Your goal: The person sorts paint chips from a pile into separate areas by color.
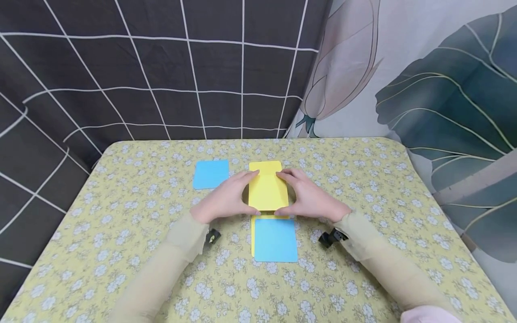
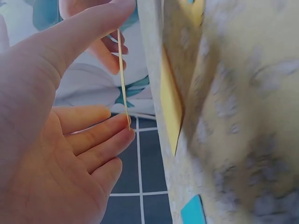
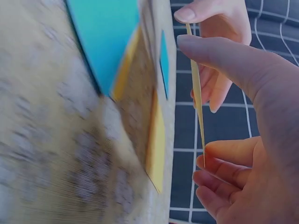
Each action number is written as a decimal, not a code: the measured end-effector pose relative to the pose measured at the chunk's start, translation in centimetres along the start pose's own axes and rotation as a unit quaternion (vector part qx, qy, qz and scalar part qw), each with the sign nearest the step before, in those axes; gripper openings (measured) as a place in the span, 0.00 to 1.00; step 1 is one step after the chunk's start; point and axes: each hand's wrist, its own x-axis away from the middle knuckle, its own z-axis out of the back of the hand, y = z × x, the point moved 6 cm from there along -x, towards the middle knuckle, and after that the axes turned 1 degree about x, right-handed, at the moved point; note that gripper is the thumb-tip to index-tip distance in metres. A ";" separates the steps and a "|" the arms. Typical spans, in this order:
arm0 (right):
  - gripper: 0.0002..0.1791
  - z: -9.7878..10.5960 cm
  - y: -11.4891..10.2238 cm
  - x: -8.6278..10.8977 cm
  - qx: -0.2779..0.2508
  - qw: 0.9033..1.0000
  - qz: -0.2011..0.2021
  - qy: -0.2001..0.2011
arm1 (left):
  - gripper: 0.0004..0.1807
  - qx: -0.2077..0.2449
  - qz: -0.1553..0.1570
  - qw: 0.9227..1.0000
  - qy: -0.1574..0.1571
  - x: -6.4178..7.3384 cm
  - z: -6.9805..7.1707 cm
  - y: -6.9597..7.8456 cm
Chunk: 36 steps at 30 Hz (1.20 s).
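Between my two hands a thin yellow sheet of paper is held off the table. My left hand pinches its left edge between thumb and fingers; my right hand does the same at the right edge. Seen edge-on in the left wrist view, the sheet is thin and nearly straight. Partly hidden behind it, another yellow sheet lies on the table. Closer to me, a blue sheet lies over yellow paper, which shows at its left and far edges.
A separate blue sheet lies at the back, left of the yellow one. The table wears a yellow floral cloth. A dark gridded curtain hangs behind, and a leaf-patterned curtain at the right.
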 end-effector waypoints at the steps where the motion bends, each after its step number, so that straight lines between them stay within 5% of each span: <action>1: 0.59 0.2 0.1 -0.4 0.000 1.000 0.000 0.001 | 0.60 0.001 -0.001 1.000 0.002 -0.4 0.2 -0.1; 10: 0.58 2.3 1.3 -3.8 0.008 1.000 0.000 0.013 | 0.61 0.013 0.016 1.000 0.015 -3.6 2.4 -1.2; 16: 0.57 2.6 2.7 -6.0 0.004 0.999 -0.037 -0.006 | 0.61 0.007 0.043 0.999 0.006 -5.2 3.3 -2.0; 22: 0.58 1.2 4.4 -7.1 0.003 0.996 -0.083 -0.041 | 0.60 0.023 0.068 0.997 -0.010 -6.0 2.3 -3.1; 36: 0.57 -0.6 5.6 -7.4 -0.019 0.993 -0.097 -0.070 | 0.59 0.034 0.087 0.995 -0.019 -6.3 0.2 -4.2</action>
